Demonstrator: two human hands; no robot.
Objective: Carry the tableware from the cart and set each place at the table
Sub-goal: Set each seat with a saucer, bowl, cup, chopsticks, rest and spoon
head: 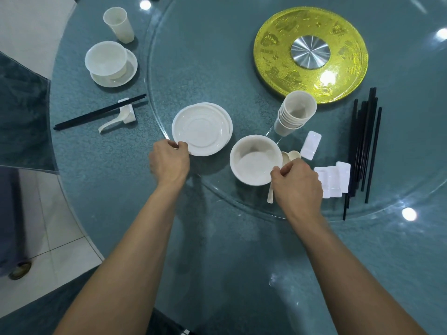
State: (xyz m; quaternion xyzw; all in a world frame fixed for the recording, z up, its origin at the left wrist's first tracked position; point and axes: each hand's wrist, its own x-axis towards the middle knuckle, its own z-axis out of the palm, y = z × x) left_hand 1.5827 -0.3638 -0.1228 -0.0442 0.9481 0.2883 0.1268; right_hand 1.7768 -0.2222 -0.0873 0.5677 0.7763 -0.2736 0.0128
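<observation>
Teal-clothed and round, the banquet table (108,189) carries a glass turntable (193,44), and on its near edge the unlaid tableware sits in batches. A person's left hand (169,160) pinches the near rim of the stack of plates (202,129), thumb and fingertips closed on the edge, seemingly to peel off the top plate or draw the pile closer. The right hand (297,182) is curled at the near rim of the bowl (255,158) just beside the plates and appears to grip it. A spoon handle pokes out beneath that hand, and whether the fingers hold it too cannot be told. Two spoons (294,154) lie at the bowl's right, with nested cups (296,112) behind, white chopstick rests (332,180) further right and a bundle of black chopsticks (362,146) beyond them, sorted by kind, probably so each place can be drawn from in turn. A gold disc (310,54) marks the turntable's centre. At far left, off the glass, one place looks finished: a lone cup (118,24), a small bowl on a saucer (105,58), a chopstick pair (99,112) laid across a rest, and a spoon alongside. Plate and bowl together look like the start of the next setting.
</observation>
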